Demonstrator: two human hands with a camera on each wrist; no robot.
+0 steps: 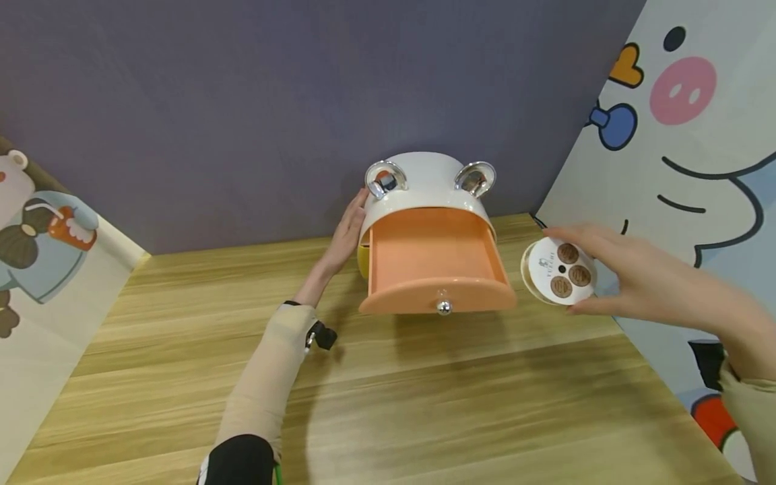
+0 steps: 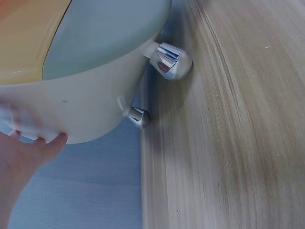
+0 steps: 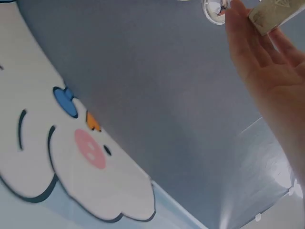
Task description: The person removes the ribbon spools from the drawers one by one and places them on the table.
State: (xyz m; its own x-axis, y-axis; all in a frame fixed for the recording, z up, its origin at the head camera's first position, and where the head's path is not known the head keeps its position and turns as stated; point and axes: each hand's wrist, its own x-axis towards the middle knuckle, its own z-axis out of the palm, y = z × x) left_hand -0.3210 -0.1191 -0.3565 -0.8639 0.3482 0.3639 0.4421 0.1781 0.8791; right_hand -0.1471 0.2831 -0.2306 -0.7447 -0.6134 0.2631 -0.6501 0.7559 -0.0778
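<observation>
A white rounded storage box (image 1: 426,176) with two silvery ear-shaped pieces on top stands against the back wall. Its orange drawer (image 1: 438,294) is pulled out, and I see nothing inside. My left hand (image 1: 348,232) rests on the left side of the box; in the left wrist view its fingertips touch the white shell (image 2: 86,107). To the right of the drawer, my right hand (image 1: 642,273) holds a round white case (image 1: 560,269) with three brown circles on its face, pinched between thumb and fingers. The right wrist view shows only its pale edge (image 3: 274,15).
The box stands on a wood-grain table (image 1: 364,411). A grey-purple wall (image 1: 254,121) rises directly behind it. Cartoon-printed panels (image 1: 715,175) border the table on the right and left. Silvery rounded feet (image 2: 171,62) show under the box.
</observation>
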